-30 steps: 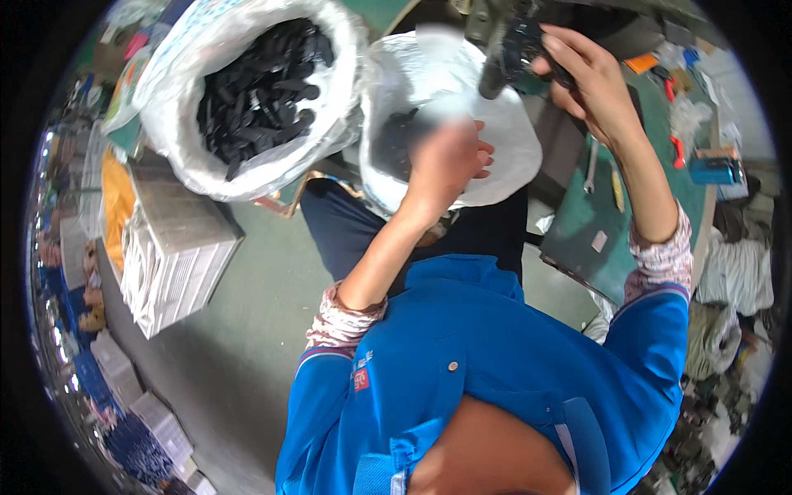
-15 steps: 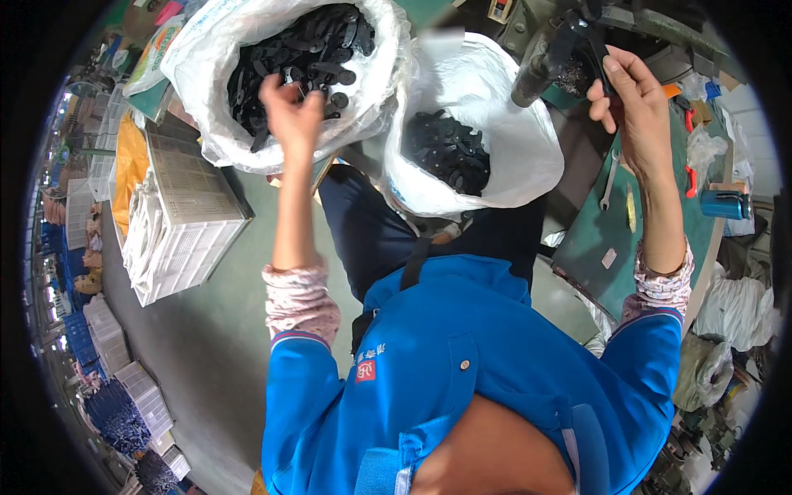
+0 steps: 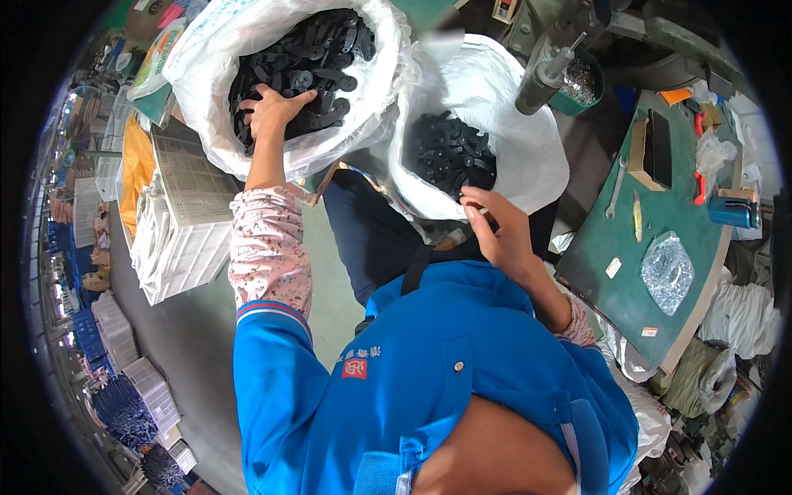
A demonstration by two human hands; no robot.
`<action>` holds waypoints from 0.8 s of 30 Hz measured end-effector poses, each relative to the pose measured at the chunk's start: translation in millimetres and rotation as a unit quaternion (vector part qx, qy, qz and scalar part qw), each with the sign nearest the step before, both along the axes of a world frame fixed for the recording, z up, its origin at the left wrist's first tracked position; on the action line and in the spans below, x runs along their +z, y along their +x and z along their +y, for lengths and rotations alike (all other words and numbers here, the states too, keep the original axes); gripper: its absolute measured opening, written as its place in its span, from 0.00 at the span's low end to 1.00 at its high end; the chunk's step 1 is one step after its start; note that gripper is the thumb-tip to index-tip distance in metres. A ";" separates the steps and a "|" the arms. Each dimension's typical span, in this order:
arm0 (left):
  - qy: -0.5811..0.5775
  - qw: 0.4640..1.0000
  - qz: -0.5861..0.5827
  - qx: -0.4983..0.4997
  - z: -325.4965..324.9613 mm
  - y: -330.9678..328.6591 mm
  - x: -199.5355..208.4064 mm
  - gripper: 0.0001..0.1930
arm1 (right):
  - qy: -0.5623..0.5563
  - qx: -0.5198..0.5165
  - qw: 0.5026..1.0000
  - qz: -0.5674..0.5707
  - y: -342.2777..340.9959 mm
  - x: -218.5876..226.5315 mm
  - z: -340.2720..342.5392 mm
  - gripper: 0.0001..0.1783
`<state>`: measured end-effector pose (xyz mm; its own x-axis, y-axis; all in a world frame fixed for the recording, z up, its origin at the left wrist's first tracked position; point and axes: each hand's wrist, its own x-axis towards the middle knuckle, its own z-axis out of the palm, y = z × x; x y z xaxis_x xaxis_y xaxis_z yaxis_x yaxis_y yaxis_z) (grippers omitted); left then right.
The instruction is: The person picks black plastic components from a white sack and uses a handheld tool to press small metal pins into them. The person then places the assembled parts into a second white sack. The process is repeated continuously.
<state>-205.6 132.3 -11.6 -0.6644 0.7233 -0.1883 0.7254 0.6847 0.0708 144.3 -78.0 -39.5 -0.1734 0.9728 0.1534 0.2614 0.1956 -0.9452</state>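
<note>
My left hand (image 3: pixel 275 113) reaches into the left white bag (image 3: pixel 202 107). Its fingers are spread over a heap of black elongated parts with rounded ends (image 3: pixel 318 54), touching them, and none is visibly in its grasp. At the near rim of the right white bag (image 3: pixel 528 153) is my right hand (image 3: pixel 503 231), thumb and fingers loosely curved and apart, no part visible between them. More black parts (image 3: pixel 454 153) lie inside that bag.
A machine with a metal cylinder (image 3: pixel 540 87) stands beyond the right bag, beside a green tub of metal shavings (image 3: pixel 582 82). The green bench (image 3: pixel 602 239) at right carries a wrench (image 3: pixel 615 188), a yellow-handled tool and a blue can (image 3: pixel 734 212). White crates (image 3: pixel 186 247) stand at left.
My right hand has come from the machine, where it held a black part, down to the right bag's near rim. My left hand has moved slightly down and left, onto the heap.
</note>
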 end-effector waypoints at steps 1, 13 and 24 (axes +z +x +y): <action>-0.008 1.000 0.004 -0.012 1.8 -8.4 -2.5 0.61 | 0.000 -0.005 1.000 0.004 -0.7 0.3 -2.5 0.14; 0.033 0.999 -0.022 -0.025 1.2 -14.3 -16.8 0.64 | 0.022 -0.031 0.999 0.011 3.9 1.7 2.8 0.10; 0.115 0.955 0.151 -0.228 -32.8 53.6 -16.8 0.34 | 0.011 -0.022 1.000 0.010 0.5 -5.9 -2.7 0.09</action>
